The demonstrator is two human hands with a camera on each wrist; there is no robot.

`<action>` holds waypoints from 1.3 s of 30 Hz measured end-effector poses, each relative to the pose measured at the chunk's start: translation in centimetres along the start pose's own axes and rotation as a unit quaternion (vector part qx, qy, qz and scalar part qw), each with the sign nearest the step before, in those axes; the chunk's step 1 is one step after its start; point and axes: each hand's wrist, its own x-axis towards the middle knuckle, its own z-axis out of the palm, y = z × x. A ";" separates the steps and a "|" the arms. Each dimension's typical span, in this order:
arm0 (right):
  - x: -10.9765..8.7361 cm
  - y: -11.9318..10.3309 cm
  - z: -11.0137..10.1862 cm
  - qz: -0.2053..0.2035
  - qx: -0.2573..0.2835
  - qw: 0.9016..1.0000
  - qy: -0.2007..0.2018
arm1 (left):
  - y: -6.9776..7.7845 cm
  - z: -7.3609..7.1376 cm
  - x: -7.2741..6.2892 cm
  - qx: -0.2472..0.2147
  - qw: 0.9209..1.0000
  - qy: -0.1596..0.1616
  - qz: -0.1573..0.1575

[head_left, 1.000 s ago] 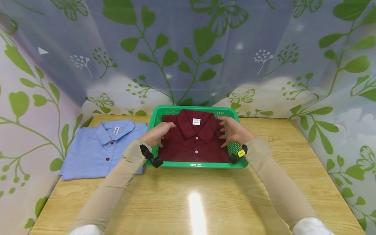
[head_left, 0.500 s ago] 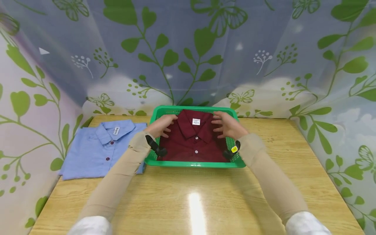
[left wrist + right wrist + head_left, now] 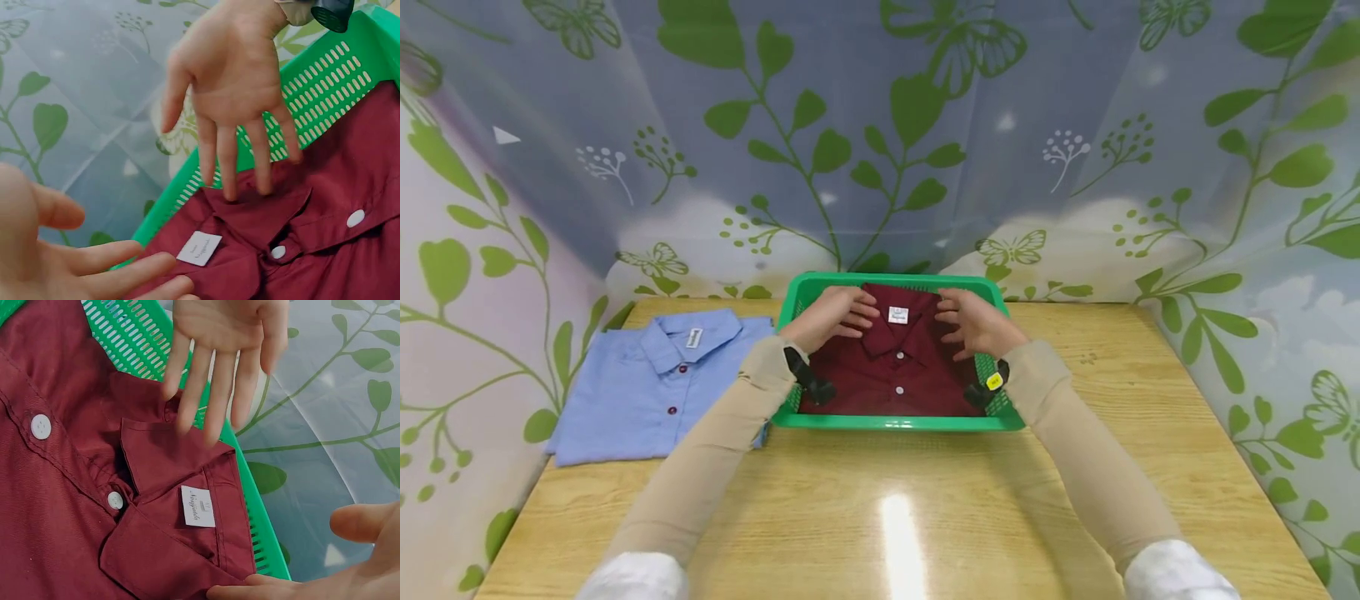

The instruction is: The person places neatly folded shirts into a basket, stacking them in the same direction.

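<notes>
A folded maroon shirt (image 3: 872, 379) lies collar up in a green plastic basket (image 3: 898, 422). White buttons run down its front, and a white label (image 3: 898, 315) sits inside the collar. My left hand (image 3: 833, 318) is over the left side of the collar, fingers extended. On the collar's other side is my right hand (image 3: 976, 323), its fingers spread and the palm facing inward, as the left wrist view shows of this right hand (image 3: 234, 81). Neither hand grips the cloth. Whether the fingertips touch the collar, I cannot tell.
A folded light blue shirt (image 3: 647, 392) with dark buttons lies left of the basket on the wooden table (image 3: 820, 508). Patterned curtains (image 3: 880, 150) with leaves and butterflies stand close behind the table and at both sides.
Both hands have moved inward toward the collar, the left hand rightward and the right hand leftward. The basket has shifted slightly left. The maroon shirt stays in it.
</notes>
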 end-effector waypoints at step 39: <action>-4.6 -0.8 1.3 -0.061 0.010 0.998 0.000 | -1.0 -1.3 -4.3 -0.078 0.995 -0.051 -0.027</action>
